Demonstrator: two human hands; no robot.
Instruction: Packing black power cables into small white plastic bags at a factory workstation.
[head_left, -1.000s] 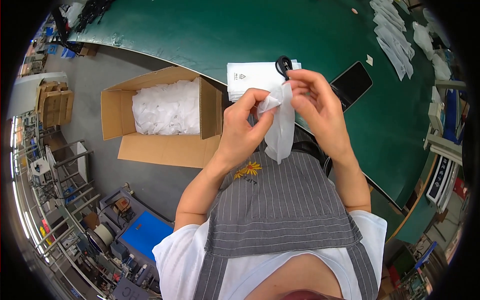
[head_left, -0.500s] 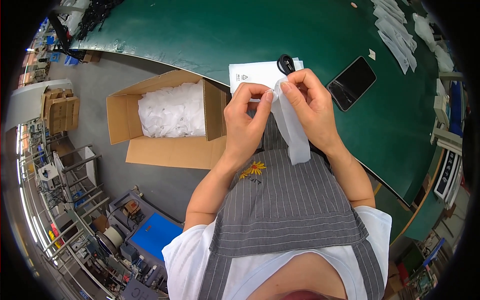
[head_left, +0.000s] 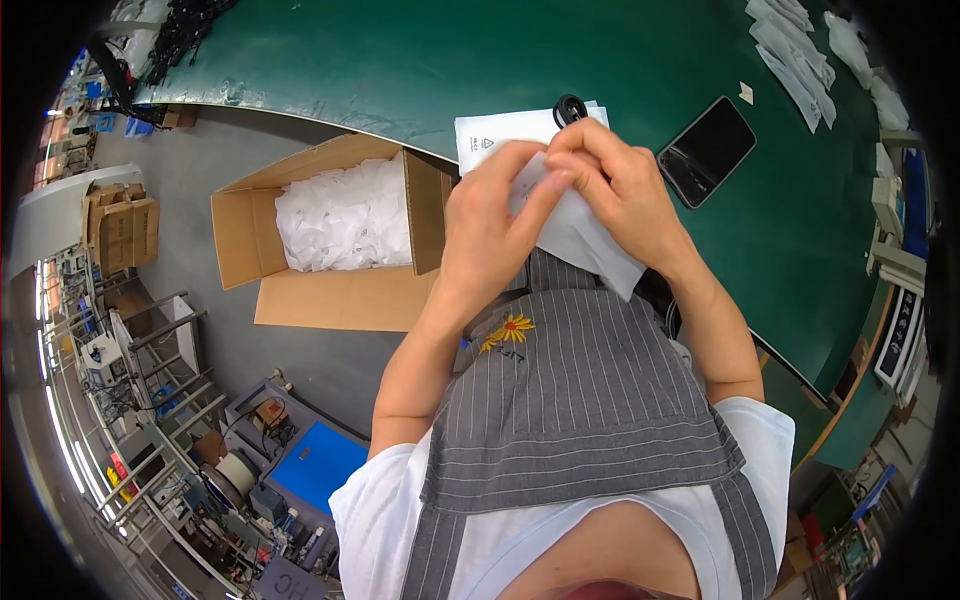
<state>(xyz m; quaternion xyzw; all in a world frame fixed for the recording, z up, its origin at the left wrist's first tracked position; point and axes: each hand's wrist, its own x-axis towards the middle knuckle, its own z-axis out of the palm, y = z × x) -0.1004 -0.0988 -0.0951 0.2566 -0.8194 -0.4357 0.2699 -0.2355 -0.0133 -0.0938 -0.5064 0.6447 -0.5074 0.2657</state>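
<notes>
A frosted white plastic bag hangs between my hands at the near edge of the green table. My left hand is closed on its upper edge, thumb tip close to the other hand's fingers. My right hand pinches the same edge, its fingers curled over the top. Fingers partly hide the bag's mouth, so I cannot tell whether it is parted. Just beyond my hands, a coiled black cable rests on flat white bags with small dark print.
Right of my hands lies a black phone on the green table. An open cardboard box full of white bags stands to the left. More filled bags lie far right, and black cables far left.
The bag has turned from a narrow strip to a broader face, its lower corner swinging right. My fingertips have come closer together along its upper edge.
</notes>
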